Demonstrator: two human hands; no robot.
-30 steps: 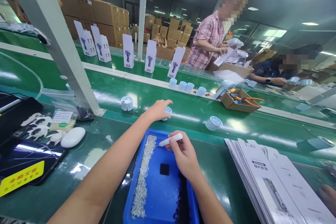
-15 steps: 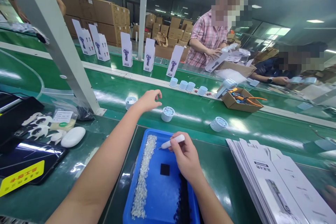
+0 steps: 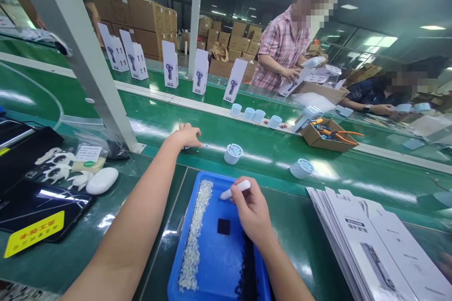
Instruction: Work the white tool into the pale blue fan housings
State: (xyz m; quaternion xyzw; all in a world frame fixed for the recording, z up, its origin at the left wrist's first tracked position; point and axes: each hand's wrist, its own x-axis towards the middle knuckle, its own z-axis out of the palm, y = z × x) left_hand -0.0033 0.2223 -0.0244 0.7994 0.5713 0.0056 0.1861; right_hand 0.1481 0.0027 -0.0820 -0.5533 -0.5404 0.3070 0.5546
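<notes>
- My left hand (image 3: 185, 135), centre-left of frame, curls down over something on the green belt (image 3: 261, 153); what it grips I cannot tell.
- A round white part (image 3: 233, 153) sits just right of it, apart.
- My right hand (image 3: 251, 210), lower centre, pinches a white pen tool (image 3: 235, 189) over the blue tray (image 3: 215, 263); a slip could scatter the clear bits (image 3: 194, 240).

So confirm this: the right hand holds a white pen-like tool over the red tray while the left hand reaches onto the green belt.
Not quite: the tray is blue, not red, as the head view shows. The right hand does hold the white pen-like tool over it, and the left hand reaches onto the green belt.
</notes>
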